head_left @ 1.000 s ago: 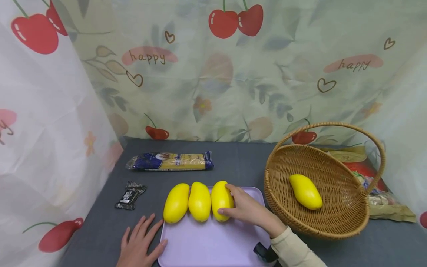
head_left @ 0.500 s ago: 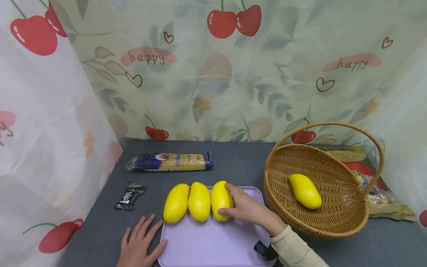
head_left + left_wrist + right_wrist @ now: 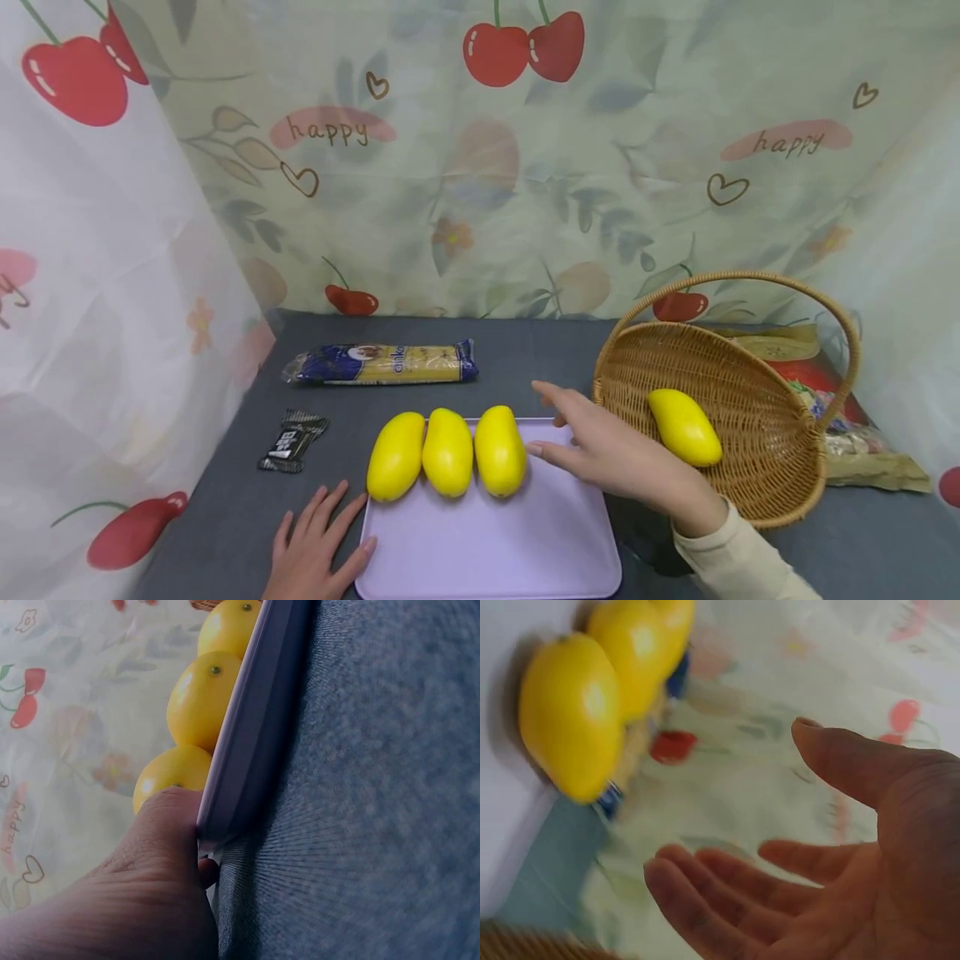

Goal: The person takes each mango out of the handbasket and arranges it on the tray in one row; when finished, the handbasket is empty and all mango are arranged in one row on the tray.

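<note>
Three yellow mangoes lie side by side along the far edge of a lilac tray (image 3: 487, 550): a left mango (image 3: 395, 457), a middle mango (image 3: 447, 454) and a right mango (image 3: 500, 452). My right hand (image 3: 607, 450) is raised over the tray's right side, fingers spread and holding nothing, just right of the right mango. In the right wrist view the palm and thumb (image 3: 840, 754) show apart, with bare air between them. My left hand (image 3: 315, 546) rests flat by the tray's left edge, its thumb at the rim (image 3: 206, 817).
On the right stands a wicker basket (image 3: 630, 358) with a tall handle, holding another mango (image 3: 684, 427). Behind it lies a red and brown bag (image 3: 862, 467). A pasta packet (image 3: 382, 364) lies at the back, and a small black wrapped snack (image 3: 294, 440) at the left.
My right hand has let go of the right mango and moved right, towards the basket. The mangoes and my left hand have stayed in place.
</note>
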Tool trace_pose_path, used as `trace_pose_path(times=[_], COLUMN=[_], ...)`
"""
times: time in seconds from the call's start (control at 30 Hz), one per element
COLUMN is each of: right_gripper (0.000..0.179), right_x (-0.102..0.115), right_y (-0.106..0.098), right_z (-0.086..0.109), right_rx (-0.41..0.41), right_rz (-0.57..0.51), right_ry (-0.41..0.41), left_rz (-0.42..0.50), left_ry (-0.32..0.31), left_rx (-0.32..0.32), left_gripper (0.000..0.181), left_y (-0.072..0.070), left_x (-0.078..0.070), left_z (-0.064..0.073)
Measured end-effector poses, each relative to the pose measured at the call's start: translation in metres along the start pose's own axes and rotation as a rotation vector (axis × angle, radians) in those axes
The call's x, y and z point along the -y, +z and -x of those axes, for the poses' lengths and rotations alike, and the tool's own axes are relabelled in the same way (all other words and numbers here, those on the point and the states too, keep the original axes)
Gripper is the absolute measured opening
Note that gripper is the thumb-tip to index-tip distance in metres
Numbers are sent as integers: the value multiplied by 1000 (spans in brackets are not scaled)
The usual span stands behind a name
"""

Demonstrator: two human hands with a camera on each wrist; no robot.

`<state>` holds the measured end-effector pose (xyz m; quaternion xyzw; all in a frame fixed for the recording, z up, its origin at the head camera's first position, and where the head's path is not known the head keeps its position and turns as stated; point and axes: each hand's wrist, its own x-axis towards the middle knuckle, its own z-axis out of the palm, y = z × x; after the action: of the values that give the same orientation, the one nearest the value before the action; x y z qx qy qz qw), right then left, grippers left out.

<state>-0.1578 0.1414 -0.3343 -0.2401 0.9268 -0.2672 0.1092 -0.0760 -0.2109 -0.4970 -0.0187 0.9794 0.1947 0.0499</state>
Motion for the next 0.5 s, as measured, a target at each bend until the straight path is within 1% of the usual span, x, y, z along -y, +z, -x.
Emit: trace_pose_path(times=[0.1, 0.17, 0.23, 0.33, 0.37, 0.43, 0.5], right_gripper=[65, 57, 52, 50, 53, 55, 59], right_x=[1, -3, -9, -24, -30, -43, -59], right_y=[-27, -43, -59, -81, -87, -96, -100], right_z=[15, 23, 31, 38, 39, 39, 37], right_rx=[-39, -49, -41, 8, 22, 54, 77], right_rz=[73, 118, 165, 214, 232, 249, 267], right_ry=[-53, -72, -83, -62, -53, -20, 14], left_rz=[0, -1, 3, 2, 2, 5, 2], left_ry=[1, 2, 1, -2, -1, 0, 4], left_rx=[10, 16, 20, 21, 20, 16, 14], left_gripper=[78, 79, 80, 79, 79, 79, 79], left_y=[0, 0, 0, 0, 0, 1, 1], left_x=[0, 0, 0, 1, 1, 1, 2], left_z=[-1, -1, 0, 0, 0, -1, 0])
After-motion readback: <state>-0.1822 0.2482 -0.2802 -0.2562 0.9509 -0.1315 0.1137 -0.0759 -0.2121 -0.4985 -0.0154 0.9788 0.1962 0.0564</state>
